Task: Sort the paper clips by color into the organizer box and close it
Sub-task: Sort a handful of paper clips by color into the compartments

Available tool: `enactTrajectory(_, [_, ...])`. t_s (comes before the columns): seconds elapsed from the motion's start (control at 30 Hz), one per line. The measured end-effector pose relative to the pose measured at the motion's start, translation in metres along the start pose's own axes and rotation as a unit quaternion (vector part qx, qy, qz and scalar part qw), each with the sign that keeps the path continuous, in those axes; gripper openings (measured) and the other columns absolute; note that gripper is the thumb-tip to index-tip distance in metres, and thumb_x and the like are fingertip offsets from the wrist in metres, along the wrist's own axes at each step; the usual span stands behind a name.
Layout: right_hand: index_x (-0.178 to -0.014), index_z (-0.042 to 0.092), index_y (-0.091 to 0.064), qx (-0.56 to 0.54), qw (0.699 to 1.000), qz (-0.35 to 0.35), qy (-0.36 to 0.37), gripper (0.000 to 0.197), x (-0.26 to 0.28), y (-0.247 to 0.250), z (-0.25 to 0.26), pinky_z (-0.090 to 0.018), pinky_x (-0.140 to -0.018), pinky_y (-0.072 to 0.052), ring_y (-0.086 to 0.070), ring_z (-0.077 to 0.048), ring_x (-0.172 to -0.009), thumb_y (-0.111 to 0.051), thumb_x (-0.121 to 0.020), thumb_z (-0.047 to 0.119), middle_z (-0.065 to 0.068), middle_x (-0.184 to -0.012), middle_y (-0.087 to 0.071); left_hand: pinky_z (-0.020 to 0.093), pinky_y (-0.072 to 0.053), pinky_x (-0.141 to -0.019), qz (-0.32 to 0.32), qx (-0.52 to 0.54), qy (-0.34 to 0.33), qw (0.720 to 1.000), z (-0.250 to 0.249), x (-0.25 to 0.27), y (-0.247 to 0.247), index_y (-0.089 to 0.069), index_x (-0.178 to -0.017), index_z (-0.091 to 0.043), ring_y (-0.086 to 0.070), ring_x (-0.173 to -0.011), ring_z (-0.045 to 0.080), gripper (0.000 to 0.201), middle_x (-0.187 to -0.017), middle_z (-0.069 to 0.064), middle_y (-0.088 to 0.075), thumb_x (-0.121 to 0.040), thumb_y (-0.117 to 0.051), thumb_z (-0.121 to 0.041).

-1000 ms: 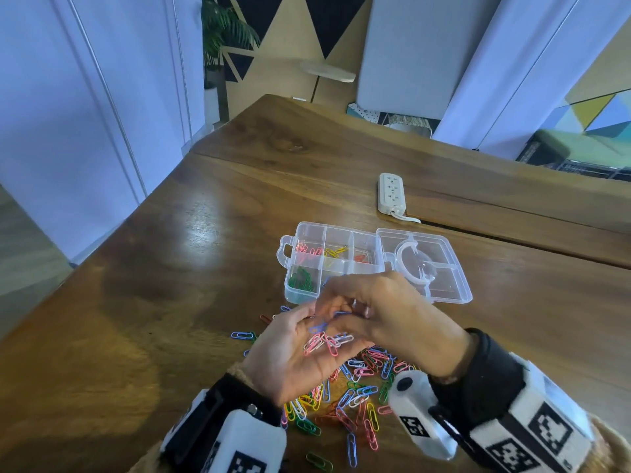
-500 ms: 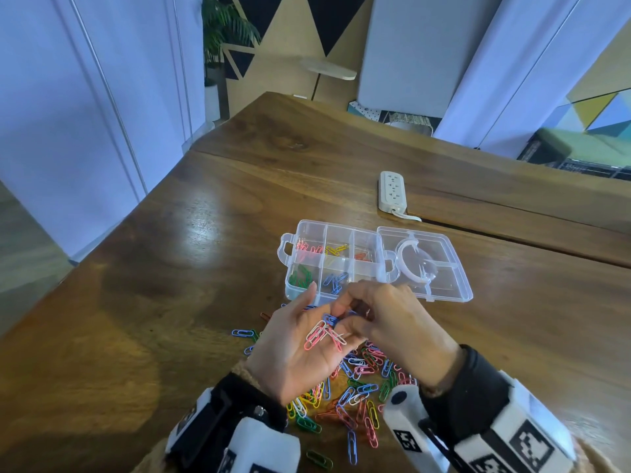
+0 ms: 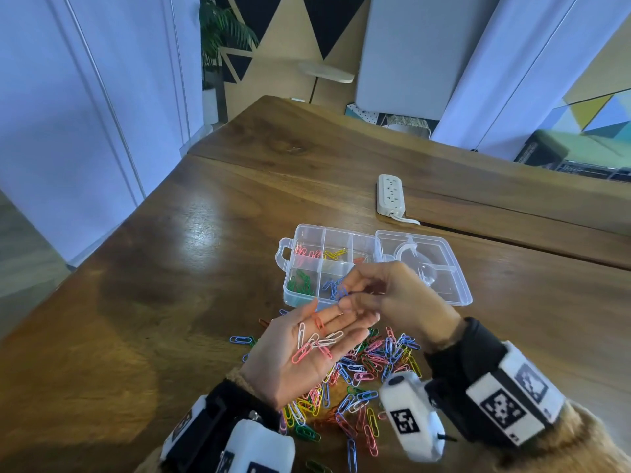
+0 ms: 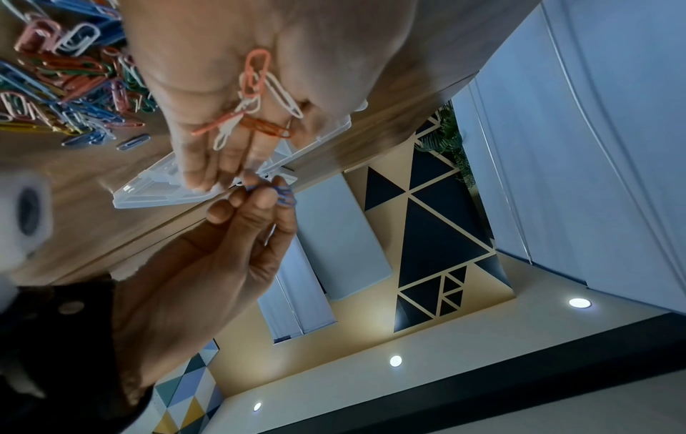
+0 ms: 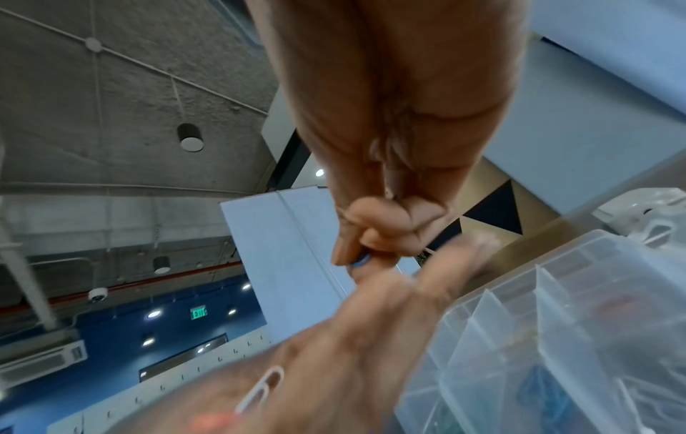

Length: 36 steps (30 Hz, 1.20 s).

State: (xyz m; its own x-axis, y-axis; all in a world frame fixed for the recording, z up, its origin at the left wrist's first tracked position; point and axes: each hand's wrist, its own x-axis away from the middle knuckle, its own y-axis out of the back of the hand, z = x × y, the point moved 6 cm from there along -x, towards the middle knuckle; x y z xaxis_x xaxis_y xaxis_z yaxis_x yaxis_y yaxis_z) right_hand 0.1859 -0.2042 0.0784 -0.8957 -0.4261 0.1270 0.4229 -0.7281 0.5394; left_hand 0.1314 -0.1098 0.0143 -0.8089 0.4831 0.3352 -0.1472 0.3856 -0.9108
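wooden table, white wall panels, black-triangle mural.

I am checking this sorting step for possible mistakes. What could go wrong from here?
1. The right hand pinches a blue clip just above the organizer box; released off target, it might land beside the green clips.
2. The left hand lies flat under loose pink and white clips; a tilt could spill them into the pile.
3. The small grip could slip.
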Motion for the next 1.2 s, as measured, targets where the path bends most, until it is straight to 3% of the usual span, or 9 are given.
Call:
enactTrajectory(0.1, [-0.085, 0.0, -0.066, -0.056, 0.998, 0.008, -0.004, 0.01, -0.009, 0.006, 0.005, -0.013, -0.049, -0.044, -0.051, -0.002, -0.045, -0.064, -0.078, -0.008, -0.004, -0.063, -0.06, 0.04, -0.058, -0.077, -0.033, -0.004, -0.01, 0.999, -0.007, 0.003, 0.006, -0.05, -0.122, 0.019, -0.06, -0.104, 0.039, 0.041, -0.119, 0.04, -0.053, -0.099, -0.032, -0.009])
enactTrajectory(0.17, [-0.082, -0.002, -0.064, -0.066, 0.997, 0.009, -0.025, 0.008, -0.021, 0.01, 0.003, -0.012, -0.047, -0.044, -0.05, -0.001, -0.041, -0.061, -0.08, -0.01, -0.005, -0.06, -0.059, 0.049, -0.051, -0.087, -0.014, 0.013, -0.007, 1.0, -0.008, 0.004, 0.01, -0.045, -0.129, 0.017, -0.057, -0.113, 0.041, 0.045, -0.124, 0.037, -0.053, -0.097, -0.032, -0.011])
enactTrajectory(0.3, [-0.082, -0.005, -0.057, -0.005, 0.996, 0.021, -0.088, 0.006, -0.053, 0.013, -0.014, -0.018, -0.054, -0.051, -0.057, -0.006, -0.045, -0.057, -0.083, -0.011, -0.01, -0.062, -0.058, 0.056, -0.044, -0.09, -0.032, 0.023, -0.005, 0.999, -0.015, 0.009, 0.021, -0.047, -0.127, 0.018, -0.055, -0.115, 0.045, 0.047, -0.127, 0.034, -0.053, -0.097, -0.033, -0.015])
enactTrajectory(0.5, [-0.101, -0.011, -0.062, 0.124, 0.985, 0.036, -0.113, 0.02, -0.065, 0.004, -0.016, -0.036, -0.086, -0.054, -0.067, -0.031, -0.089, -0.047, -0.089, -0.008, -0.024, -0.095, -0.067, 0.056, -0.047, -0.085, -0.029, 0.04, -0.031, 0.998, -0.029, 0.014, 0.03, -0.053, -0.116, 0.021, -0.055, -0.111, 0.05, 0.05, -0.126, 0.037, -0.052, -0.098, -0.042, -0.024])
enactTrajectory(0.7, [-0.096, -0.008, -0.064, 0.128, 0.989, -0.002, -0.075, 0.032, -0.056, 0.012, -0.006, -0.032, -0.085, -0.054, -0.067, -0.031, -0.091, -0.036, -0.083, -0.017, -0.024, -0.096, -0.068, 0.059, -0.042, -0.088, -0.032, 0.034, -0.018, 0.999, -0.023, 0.008, 0.022, -0.047, -0.124, 0.022, -0.051, -0.117, 0.05, 0.066, -0.127, 0.038, -0.051, -0.093, -0.037, -0.036])
enactTrajectory(0.8, [-0.089, 0.001, -0.066, 0.123, 0.992, -0.03, -0.003, 0.031, -0.044, 0.017, 0.007, -0.029, -0.083, -0.055, -0.07, -0.023, -0.08, -0.04, -0.083, -0.014, -0.016, -0.086, -0.071, 0.059, -0.04, -0.093, -0.034, 0.036, -0.013, 0.999, -0.019, 0.003, 0.022, -0.046, -0.126, 0.02, -0.051, -0.12, 0.048, 0.078, -0.129, 0.037, -0.05, -0.097, -0.03, -0.05])
enactTrajectory(0.97, [-0.094, 0.016, -0.069, 0.213, 0.967, -0.002, 0.14, 0.018, -0.001, 0.001, 0.035, -0.001, -0.069, -0.039, -0.055, 0.001, -0.067, -0.06, -0.084, 0.003, 0.008, -0.08, -0.064, 0.059, -0.043, -0.088, -0.019, 0.013, -0.024, 0.999, -0.017, 0.001, 0.011, -0.053, -0.117, 0.021, -0.057, -0.111, 0.047, 0.086, -0.124, 0.037, -0.054, -0.092, -0.032, -0.058])
enactTrajectory(1.1, [-0.094, 0.016, -0.07, 0.22, 0.957, -0.018, 0.186, 0.015, 0.012, -0.009, 0.034, 0.0, -0.07, -0.033, -0.046, 0.016, -0.07, -0.068, -0.08, 0.012, 0.015, -0.083, -0.052, 0.06, -0.045, -0.088, 0.008, 0.006, -0.026, 1.0, -0.013, -0.002, 0.0, -0.059, -0.119, 0.011, -0.06, -0.112, 0.039, 0.078, -0.121, 0.028, -0.06, -0.093, -0.033, -0.058])
enactTrajectory(1.2, [-0.095, 0.018, -0.068, 0.236, 0.958, -0.039, 0.16, 0.014, 0.01, -0.011, 0.029, -0.01, -0.071, -0.037, -0.044, 0.006, -0.069, -0.068, -0.081, 0.021, 0.013, -0.085, -0.05, 0.06, -0.045, -0.094, 0.041, 0.015, -0.017, 0.999, -0.01, -0.002, -0.005, -0.059, -0.119, 0.003, -0.059, -0.109, 0.034, 0.066, -0.112, 0.019, -0.06, -0.092, -0.041, -0.054])
